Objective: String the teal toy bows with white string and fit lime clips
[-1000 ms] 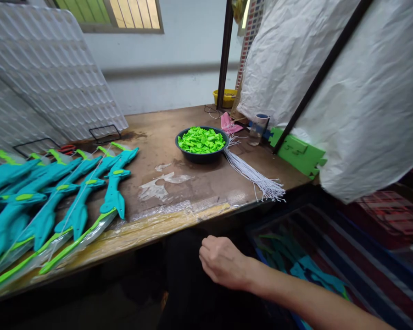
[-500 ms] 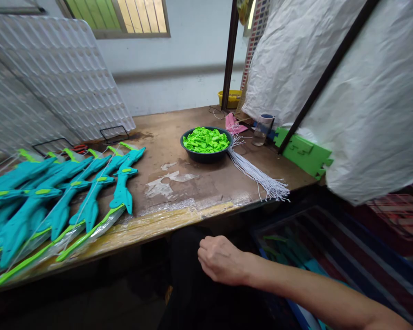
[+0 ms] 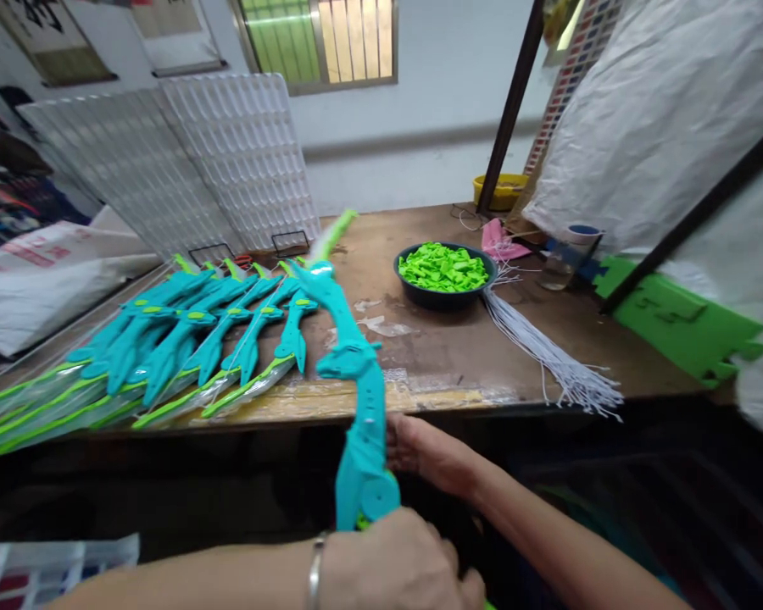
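A teal plastic toy bow [image 3: 370, 398] with lime-green limb ends stands upright in front of me, blurred at its top. My left hand [image 3: 398, 563], with a bracelet at the wrist, is closed around its lower part. Beside the bow's grip, my right hand [image 3: 432, 453] is open; its fingertips are partly hidden behind the bow, and whether they touch it I cannot tell. More toy bows [image 3: 194, 318] of the same kind lie overlapping in a row on the table's left side.
A dark bowl [image 3: 442, 300] of small lime-green parts sits on the wooden table [image 3: 349, 233]. White cords [image 3: 547, 352] spread beside it towards the front edge. A clear jar [image 3: 565, 263] and green foam piece [image 3: 680, 318] stand at the right; white ribbed panels [image 3: 235, 161] lean behind.
My left hand has come into view with a toy bow. My right hand has gone from a loose fist to open beside that bow. The view has swung left.
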The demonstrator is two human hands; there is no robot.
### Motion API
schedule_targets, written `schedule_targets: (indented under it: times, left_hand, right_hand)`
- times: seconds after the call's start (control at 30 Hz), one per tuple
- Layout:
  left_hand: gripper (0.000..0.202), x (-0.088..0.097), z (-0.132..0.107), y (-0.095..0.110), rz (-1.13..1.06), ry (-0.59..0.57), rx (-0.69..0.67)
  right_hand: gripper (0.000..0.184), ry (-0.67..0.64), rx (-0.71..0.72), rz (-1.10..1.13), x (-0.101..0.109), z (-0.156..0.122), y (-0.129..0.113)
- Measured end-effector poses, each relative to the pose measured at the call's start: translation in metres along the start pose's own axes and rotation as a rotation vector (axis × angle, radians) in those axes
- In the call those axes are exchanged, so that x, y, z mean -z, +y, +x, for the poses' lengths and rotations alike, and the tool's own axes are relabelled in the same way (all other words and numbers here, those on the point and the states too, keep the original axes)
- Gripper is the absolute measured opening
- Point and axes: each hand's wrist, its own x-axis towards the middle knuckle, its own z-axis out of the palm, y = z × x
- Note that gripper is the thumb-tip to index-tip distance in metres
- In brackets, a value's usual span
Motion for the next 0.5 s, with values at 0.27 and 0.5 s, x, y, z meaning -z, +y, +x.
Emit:
schedule_targets:
  times: [0.27,0.5]
  left_hand:
    - [0.012,-0.014,0.043,0.004,0.007,0.283,-0.135]
    - [0.022,-0.027,-0.036,-0.019,-0.484,1.082,0.777]
  right_hand:
    - [0.056,0.216,0.116,-0.281,0.004,-0.024,0.012]
    - [0.05,0.049,0.091,-0.318,0.026,-0.049,0.005]
